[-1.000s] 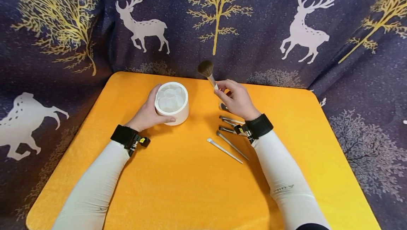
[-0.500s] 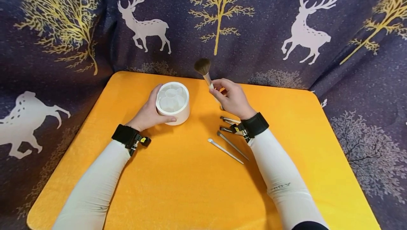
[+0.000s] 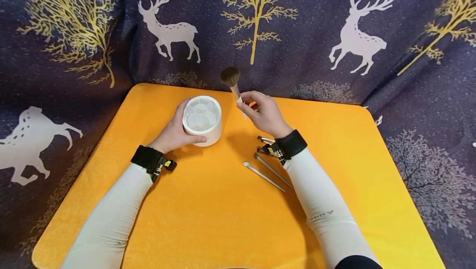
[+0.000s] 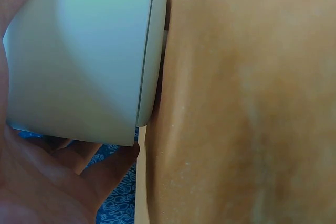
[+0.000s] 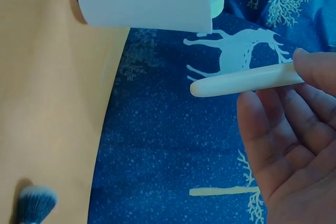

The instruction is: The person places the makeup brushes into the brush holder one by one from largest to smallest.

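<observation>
On the left, my left hand (image 3: 172, 132) grips the side of a round white brush holder (image 3: 213, 133), its thumb along the near side. Clear dividers split the holder's inside into several compartments round a central ring. In the left wrist view the holder's wall (image 4: 79, 56) fills the space between thumb and fingers. To the right of the holder, my right hand (image 3: 265, 114) pinches a large makeup brush (image 3: 231, 79), held above the table with its dark bristles up. Its pale handle (image 5: 241, 81) points down out of my fingers in the right wrist view, apart from the holder.
Several slimmer makeup brushes lie on the orange table (image 3: 208, 211) under and beside my right wrist, among them a white one (image 3: 264, 177) and a grey one (image 3: 273, 170). One fluffy brush head (image 5: 37, 203) shows in the right wrist view. A dark patterned curtain (image 3: 223, 54) hangs behind.
My right hand has moved left with the makeup brush, closer to the holder. The left hand keeps its grip on the holder, which has stayed in place.
</observation>
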Demonstrator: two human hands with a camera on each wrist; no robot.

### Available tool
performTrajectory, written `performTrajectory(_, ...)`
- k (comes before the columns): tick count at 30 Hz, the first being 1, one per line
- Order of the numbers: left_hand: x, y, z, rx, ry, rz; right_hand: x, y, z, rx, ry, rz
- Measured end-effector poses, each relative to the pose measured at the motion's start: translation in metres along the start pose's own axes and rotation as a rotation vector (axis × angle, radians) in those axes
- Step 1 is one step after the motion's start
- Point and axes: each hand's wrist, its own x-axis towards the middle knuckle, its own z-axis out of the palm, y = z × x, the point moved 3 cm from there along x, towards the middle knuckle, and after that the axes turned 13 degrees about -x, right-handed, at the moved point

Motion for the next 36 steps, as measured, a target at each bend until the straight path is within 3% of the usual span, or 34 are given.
performTrajectory(18, 0.000, 0.002, 0.000, -0.004, -0.006, -0.007, 0.018, -0.011, 0.011, 0.053, 0.038, -0.040)
performTrajectory(27, -0.001, 0.000, -0.001, 0.009, -0.006, -0.011, 0.031, -0.020, 0.019, 0.088, 0.056, -0.097)
performTrajectory(36, 0.000, 0.001, 0.000, 0.003, -0.011, -0.003, 0.040, -0.027, 0.025, 0.116, 0.052, -0.097)
